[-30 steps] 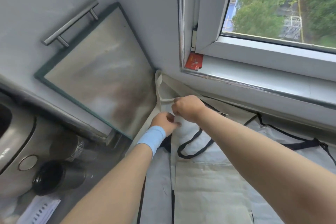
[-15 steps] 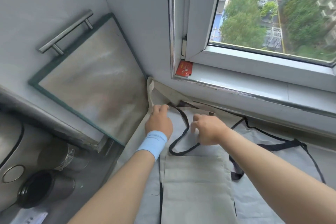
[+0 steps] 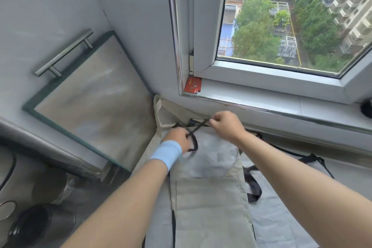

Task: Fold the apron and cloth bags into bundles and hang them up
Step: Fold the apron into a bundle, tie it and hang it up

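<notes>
In the head view the thin black fabric strap (image 3: 198, 127) runs slanted from the left hand (image 3: 177, 137), closed on its lower end, up to the right hand (image 3: 226, 125), pinching its upper end, above the flat beige cloth bag (image 3: 209, 197) nearer the person

The working corner is tight. On the left, a glass panel (image 3: 88, 106) leans against the wall and closes that side. At the far side, the metal-edged window sill (image 3: 281, 110) and the wall below it stop any reach beyond the cloth bags (image 3: 209, 197), whose far edge lies against that wall. A red card (image 3: 192, 86) sits in the sill's left corner. Both hands, left hand (image 3: 177, 139) and right hand (image 3: 225, 125), fill the far corner. Open room lies to the right over the flat cloth and near. Dark cups (image 3: 30, 225) crowd the near left.
</notes>
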Demonstrator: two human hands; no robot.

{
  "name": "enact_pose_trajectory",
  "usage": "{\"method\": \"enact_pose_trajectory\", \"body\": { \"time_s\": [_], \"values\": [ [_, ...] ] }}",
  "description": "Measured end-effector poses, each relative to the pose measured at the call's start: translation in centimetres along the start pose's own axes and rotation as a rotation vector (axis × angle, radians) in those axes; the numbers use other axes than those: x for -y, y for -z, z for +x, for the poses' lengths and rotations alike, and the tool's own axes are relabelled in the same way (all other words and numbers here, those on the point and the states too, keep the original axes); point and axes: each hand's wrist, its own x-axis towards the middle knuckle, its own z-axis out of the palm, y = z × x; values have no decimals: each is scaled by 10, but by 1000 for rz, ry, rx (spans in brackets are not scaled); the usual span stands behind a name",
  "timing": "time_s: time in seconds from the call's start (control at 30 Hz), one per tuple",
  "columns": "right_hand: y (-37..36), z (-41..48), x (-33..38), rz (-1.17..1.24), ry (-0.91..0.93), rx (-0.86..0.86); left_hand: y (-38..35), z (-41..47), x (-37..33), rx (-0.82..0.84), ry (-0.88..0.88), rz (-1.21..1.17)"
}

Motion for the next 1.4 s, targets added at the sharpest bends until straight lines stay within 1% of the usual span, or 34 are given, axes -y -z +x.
{"method": "enact_pose_trajectory", "body": {
  "time_s": [0.07,0.1,0.13,0.17,0.23,0.27,0.33,0.4,0.43,0.47,0.53,0.6,0.63,0.7,0.77,0.83,0.9,0.93,0.97,1.07,1.1,1.17,1.2,1.23,1.27,1.33,1.4],
  "values": [
    [13,21,14,268,-121,-68,33,19,-7,-276,94,-406],
    [18,29,20,399,-161,-79,49,24,-10,-412,90,-585],
    [22,36,23,493,-177,-87,60,28,-12,-491,31,-673],
    [23,41,24,536,-169,-82,65,29,-14,-507,-77,-684],
    [24,38,23,460,-111,-48,63,24,-14,-480,-249,-592],
    [22,30,22,383,-71,-43,56,17,-12,-468,-283,-535],
    [13,5,14,279,26,-103,32,-1,-3,-430,-274,-426],
    [3,-26,2,245,101,-214,5,-25,7,-285,-245,-310],
    [-2,-40,-7,203,97,-232,-7,-37,13,-178,-233,-223],
    [-7,-55,-17,116,66,-209,-19,-48,20,-62,-222,-117],
    [-19,-84,-41,-140,-48,-72,-38,-65,33,121,-200,72],
    [-29,-112,-64,-303,-172,64,-53,-78,42,188,-186,212],
    [-34,-125,-71,-329,-206,100,-58,-85,45,203,-184,266],
    [-43,-145,-83,-299,-235,154,-66,-94,49,203,-189,370],
    [-51,-157,-88,-250,-264,193,-72,-98,51,157,-197,433],
    [-57,-161,-90,-207,-298,196,-74,-100,50,121,-202,464],
    [-59,-161,-90,-173,-310,202,-70,-99,49,100,-212,456],
    [-58,-159,-88,-143,-306,182,-66,-97,49,59,-209,415],
    [-56,-156,-85,-95,-293,128,-60,-94,48,-10,-201,355],
    [-42,-137,-67,116,-246,-109,-43,-83,45,-291,-165,182],
    [-38,-129,-61,164,-223,-163,-40,-82,43,-377,-159,138],
    [-34,-117,-53,225,-202,-195,-39,-86,41,-477,-178,80],
    [-35,-115,-51,215,-198,-174,-42,-90,41,-484,-216,83],
    [-37,-117,-50,175,-183,-140,-47,-96,42,-452,-263,101],
    [-42,-123,-52,118,-157,-98,-54,-103,42,-380,-319,121],
    [-56,-144,-60,-6,-53,-44,-73,-119,46,-157,-422,186],
    [-71,-170,-72,-156,116,-58,-93,-134,51,58,-459,319]
  ]
}}
